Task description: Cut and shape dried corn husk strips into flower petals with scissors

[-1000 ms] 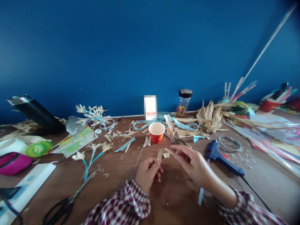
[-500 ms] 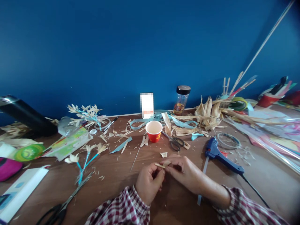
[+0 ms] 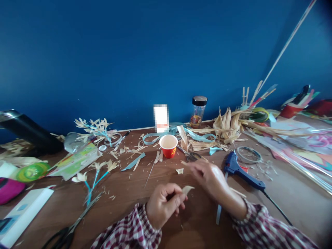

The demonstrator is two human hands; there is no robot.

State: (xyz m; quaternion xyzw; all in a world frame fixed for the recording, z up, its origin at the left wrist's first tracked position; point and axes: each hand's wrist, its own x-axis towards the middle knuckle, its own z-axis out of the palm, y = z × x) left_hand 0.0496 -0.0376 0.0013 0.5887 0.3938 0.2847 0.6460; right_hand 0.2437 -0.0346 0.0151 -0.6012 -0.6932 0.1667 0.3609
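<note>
My left hand (image 3: 166, 204) is closed in a pinch on a small pale piece of corn husk (image 3: 188, 189), whose pointed end sticks out past the fingertips. Farther up and to the right, my right hand (image 3: 209, 176), slightly blurred, reaches over the table just in front of the small scissors (image 3: 193, 156). A thin tan husk strip (image 3: 184, 163) juts from its fingertips. Between the hands and the red paper cup (image 3: 169, 152) lies a loose husk scrap (image 3: 179, 171).
A blue glue gun (image 3: 242, 171) lies right of my right hand. Large black-handled scissors (image 3: 70, 230) and husk flowers on blue stems (image 3: 94, 176) are at left. Dried husks (image 3: 228, 122) and a lidded jar (image 3: 199, 110) stand near the blue wall.
My hands have separated. The right one moved forward toward the small scissors with a tan strip at its fingertips; the left stays low, keeping a pale husk piece.
</note>
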